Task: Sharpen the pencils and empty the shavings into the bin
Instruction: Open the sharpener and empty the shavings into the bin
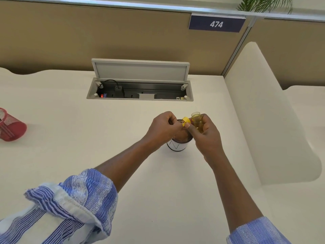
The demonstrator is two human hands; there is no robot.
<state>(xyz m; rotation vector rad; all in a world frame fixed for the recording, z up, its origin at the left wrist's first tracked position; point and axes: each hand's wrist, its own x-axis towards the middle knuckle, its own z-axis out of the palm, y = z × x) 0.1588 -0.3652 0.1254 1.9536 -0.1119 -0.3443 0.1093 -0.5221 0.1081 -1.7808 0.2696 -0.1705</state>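
A small white bin (pixel 176 146) with a dark rim stands on the desk, brown shavings inside it. Both my hands hover just above its opening. My left hand (pixel 162 128) pinches the yellow sharpener piece (pixel 185 120) between thumb and fingers. My right hand (pixel 205 134) grips the clear yellow shavings container (pixel 196 119), its open mouth pointing up and away from me. The two yellow parts are held apart, close together. No pencil is in view.
A red mesh cup (pixel 10 126) lies on its side at the desk's left edge. An open cable box (pixel 140 91) with plugs sits in the desk behind the bin. Tan partition walls close the back; a white divider (pixel 269 110) stands to the right.
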